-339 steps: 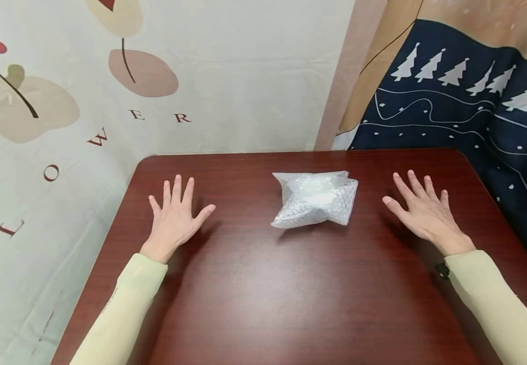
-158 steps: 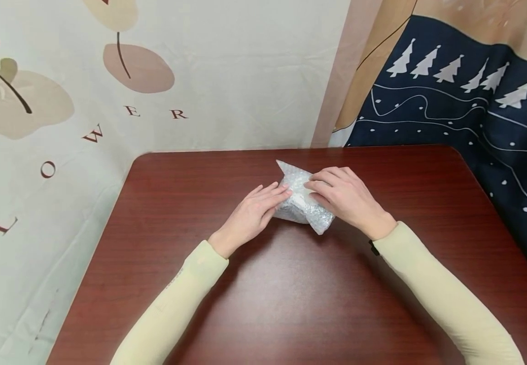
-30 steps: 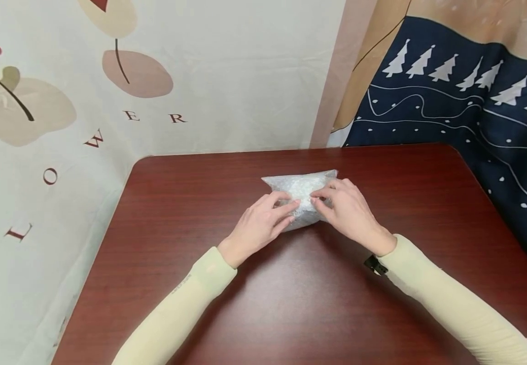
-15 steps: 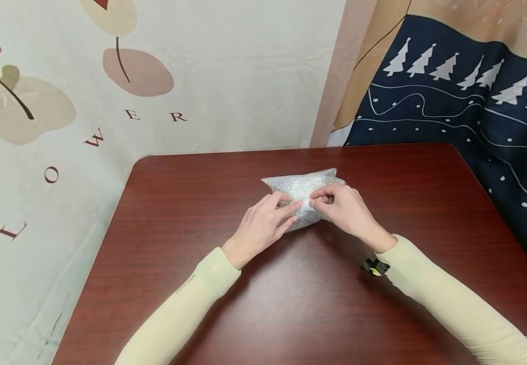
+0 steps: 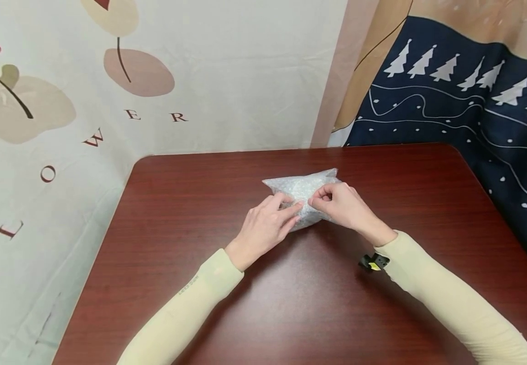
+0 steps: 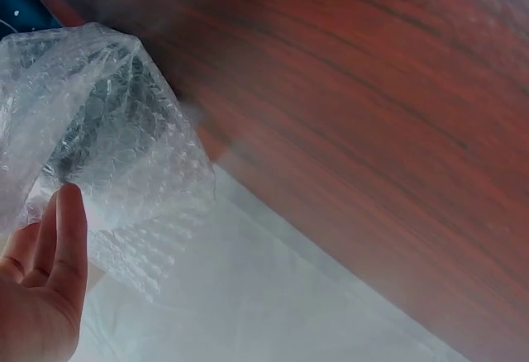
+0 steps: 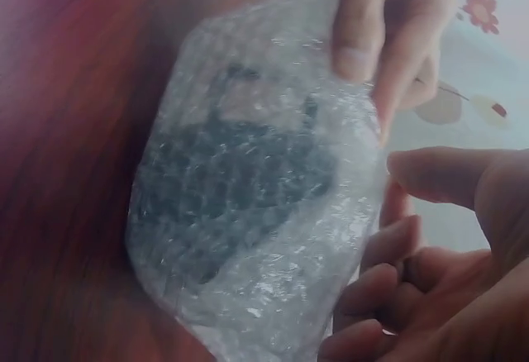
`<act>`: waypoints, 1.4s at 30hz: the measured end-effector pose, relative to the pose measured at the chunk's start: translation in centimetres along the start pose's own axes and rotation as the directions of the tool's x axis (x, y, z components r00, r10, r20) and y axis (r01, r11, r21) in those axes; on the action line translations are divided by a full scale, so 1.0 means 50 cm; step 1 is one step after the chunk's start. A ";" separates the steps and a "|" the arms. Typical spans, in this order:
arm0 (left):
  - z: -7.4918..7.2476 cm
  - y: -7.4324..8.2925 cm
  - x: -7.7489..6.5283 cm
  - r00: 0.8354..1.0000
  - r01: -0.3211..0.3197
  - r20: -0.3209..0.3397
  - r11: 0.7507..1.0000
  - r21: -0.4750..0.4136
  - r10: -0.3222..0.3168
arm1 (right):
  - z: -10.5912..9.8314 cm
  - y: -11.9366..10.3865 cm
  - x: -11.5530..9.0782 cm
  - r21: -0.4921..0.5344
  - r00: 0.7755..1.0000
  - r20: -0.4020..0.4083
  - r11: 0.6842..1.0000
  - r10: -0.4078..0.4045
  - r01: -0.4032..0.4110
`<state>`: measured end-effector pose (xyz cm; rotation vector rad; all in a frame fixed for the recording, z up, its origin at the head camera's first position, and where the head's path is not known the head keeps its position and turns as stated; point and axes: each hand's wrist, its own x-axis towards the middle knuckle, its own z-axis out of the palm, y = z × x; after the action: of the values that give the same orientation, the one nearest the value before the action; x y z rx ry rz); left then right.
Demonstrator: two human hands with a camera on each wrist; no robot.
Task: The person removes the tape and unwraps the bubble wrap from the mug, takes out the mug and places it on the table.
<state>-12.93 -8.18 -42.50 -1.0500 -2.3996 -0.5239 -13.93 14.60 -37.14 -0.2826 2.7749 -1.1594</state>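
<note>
A package wrapped in bubble wrap (image 5: 296,186) sits on the far half of the table, between both hands. Through the clear layers in the right wrist view, a dark object (image 7: 240,168) shows; its kind is not clear. My left hand (image 5: 263,223) holds the package's left and near side, with the thumb (image 7: 354,60) lying on the wrap. On the other side, my right hand (image 5: 347,208) pinches the wrap near the top middle between thumb and index finger. Its other fingers curl beside the package's edge. What exactly lies between the pinching fingertips is hidden.
The dark red wooden table (image 5: 263,304) has rounded far corners. Behind it hangs a pale cloth (image 5: 245,76) with flower prints and letters, and a navy cloth (image 5: 427,111) with white trees hangs at the right. A black device (image 5: 375,262) is on the right wrist.
Both hands lay spread apart from the package at first, then came onto it and turned it. Over the last second the right thumb and index finger have drawn together in a pinch.
</note>
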 end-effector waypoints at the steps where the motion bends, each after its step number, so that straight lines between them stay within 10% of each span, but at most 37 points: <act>1: 0.000 0.001 0.000 1.000 0.004 0.002 1.000 0.005 -0.004 | -0.003 -0.001 0.002 0.011 1.000 0.019 1.000 0.006 -0.007; 9: -0.002 0.001 0.002 1.000 0.028 0.008 1.000 0.006 -0.028 | -0.015 0.008 0.008 0.116 0.996 0.090 0.993 -0.023 0.012; 27: -0.002 0.002 0.002 0.997 0.072 0.017 0.997 -0.008 -0.072 | 0.001 0.018 -0.009 0.001 0.999 0.005 0.999 -0.050 0.050; 42: 0.003 0.007 0.009 0.996 0.093 0.014 0.996 -0.014 -0.093 | -0.015 0.020 -0.008 0.078 0.985 0.140 0.993 -0.096 0.086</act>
<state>-12.99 -7.61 -42.32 -0.9542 -2.4690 -0.5683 -13.83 15.92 -37.31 -0.4711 2.6143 -1.2045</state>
